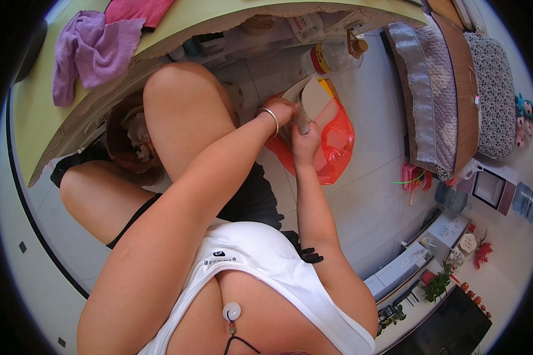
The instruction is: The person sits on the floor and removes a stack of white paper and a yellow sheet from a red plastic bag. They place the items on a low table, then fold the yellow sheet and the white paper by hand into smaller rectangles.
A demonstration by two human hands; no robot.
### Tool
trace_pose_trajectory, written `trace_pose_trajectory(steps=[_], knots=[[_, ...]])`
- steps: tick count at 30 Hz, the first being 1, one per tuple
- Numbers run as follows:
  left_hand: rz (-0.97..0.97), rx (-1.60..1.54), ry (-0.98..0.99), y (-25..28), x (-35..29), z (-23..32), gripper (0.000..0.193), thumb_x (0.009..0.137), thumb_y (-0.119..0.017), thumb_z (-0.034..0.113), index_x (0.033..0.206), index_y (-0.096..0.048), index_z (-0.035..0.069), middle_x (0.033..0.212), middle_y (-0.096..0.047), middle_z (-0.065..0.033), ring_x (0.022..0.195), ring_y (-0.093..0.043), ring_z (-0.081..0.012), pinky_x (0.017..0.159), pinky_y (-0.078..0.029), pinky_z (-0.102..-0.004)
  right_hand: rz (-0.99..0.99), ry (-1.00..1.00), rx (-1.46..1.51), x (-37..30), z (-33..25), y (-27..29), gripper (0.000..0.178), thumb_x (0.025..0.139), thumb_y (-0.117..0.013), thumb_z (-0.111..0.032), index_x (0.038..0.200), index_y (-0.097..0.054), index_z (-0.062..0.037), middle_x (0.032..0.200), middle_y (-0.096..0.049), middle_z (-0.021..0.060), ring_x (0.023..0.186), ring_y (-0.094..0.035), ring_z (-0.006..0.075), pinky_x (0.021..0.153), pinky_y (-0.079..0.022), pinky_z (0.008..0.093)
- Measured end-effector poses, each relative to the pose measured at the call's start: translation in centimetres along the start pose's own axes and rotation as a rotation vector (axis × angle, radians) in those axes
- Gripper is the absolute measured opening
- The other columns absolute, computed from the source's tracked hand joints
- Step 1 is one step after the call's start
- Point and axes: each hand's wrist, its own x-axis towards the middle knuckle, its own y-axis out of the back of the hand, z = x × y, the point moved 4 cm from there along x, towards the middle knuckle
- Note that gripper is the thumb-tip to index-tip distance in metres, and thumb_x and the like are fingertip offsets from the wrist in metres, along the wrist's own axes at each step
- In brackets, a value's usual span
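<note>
Both of my hands are at a red plastic bag [339, 142] with flat greyish-beige cardboard sheets [318, 99] standing up in its mouth. A yellow piece [326, 87] shows along their far edge. My left hand [280, 110], with a bangle at the wrist, is closed on the near left edge of the cardboard. My right hand [305, 142] is closed on a curled part of the cardboard, its thumb on top. Some fingertips of both hands are hidden by the cardboard and the bag.
A clear plastic jug [333, 58] stands beyond the bag, near the yellow-green tabletop [219, 23]. A purple cloth [95, 50] lies on that top. By my knees is a brown bin [130, 139]. Right of the tiled floor [367, 195] stands a cloth-covered seat [438, 94].
</note>
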Motion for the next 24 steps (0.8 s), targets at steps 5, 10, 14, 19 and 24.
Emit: trace_pose_trajectory(steps=[5, 10, 14, 19, 24], knots=[[0.274, 0.259, -0.129, 0.8, -0.4, 0.4, 0.036, 0.088, -0.059, 0.040, 0.096, -0.073, 0.008, 0.095, -0.070, -0.0132, 0.077, -0.066, -0.0267, 0.072, -0.051, -0.0371, 0.056, -0.097, 0.010, -0.2, 0.7, 0.1, 0.020, 0.079, -0.067, -0.009, 0.093, -0.061, 0.0032, 0.091, -0.061, 0.0206, 0.088, -0.059, 0.0389, 0.078, -0.048, 0.0422], [0.433, 0.250, -0.206, 1.8, -1.4, 2.0, 0.043, 0.083, -0.063, 0.047, 0.096, -0.073, 0.007, 0.100, -0.070, -0.0137, 0.088, -0.068, -0.0303, 0.077, -0.052, -0.0375, 0.097, 0.128, -0.066, -0.5, -0.7, 0.9, 0.017, 0.079, -0.066, -0.008, 0.094, -0.063, -0.0007, 0.090, -0.062, 0.0167, 0.085, -0.061, 0.0365, 0.075, -0.049, 0.0412], [0.136, 0.230, -0.085, -0.4, 0.3, 0.3, 0.049, 0.081, -0.066, 0.048, 0.094, -0.071, 0.001, 0.099, -0.069, -0.0188, 0.089, -0.067, -0.0353, 0.077, -0.052, -0.0384, 0.073, 0.239, -0.079, -0.7, -2.2, 0.5, 0.016, 0.080, -0.066, -0.008, 0.094, -0.065, -0.0024, 0.091, -0.063, 0.0150, 0.083, -0.061, 0.0342, 0.073, -0.050, 0.0393], [0.096, 0.394, -0.007, 0.1, 0.3, 0.3, 0.033, 0.083, -0.060, 0.018, 0.111, -0.065, 0.001, 0.119, -0.062, -0.0219, 0.110, -0.061, -0.0353, 0.093, -0.049, -0.0405, -0.125, 0.259, 0.032, -0.6, -3.3, 0.5, 0.018, 0.083, -0.065, -0.010, 0.099, -0.065, -0.0019, 0.097, -0.064, 0.0159, 0.087, -0.063, 0.0317, 0.076, -0.051, 0.0370], [0.152, 0.477, -0.067, -0.2, 0.7, -0.2, 0.030, 0.082, -0.059, 0.016, 0.107, -0.064, 0.001, 0.115, -0.062, -0.0219, 0.108, -0.060, -0.0377, 0.092, -0.049, -0.0418, -0.088, 0.137, 0.157, -0.2, -0.4, 0.8, 0.023, 0.091, -0.061, -0.017, 0.106, -0.065, -0.0008, 0.104, -0.065, 0.0161, 0.098, -0.061, 0.0313, 0.086, -0.049, 0.0373]])
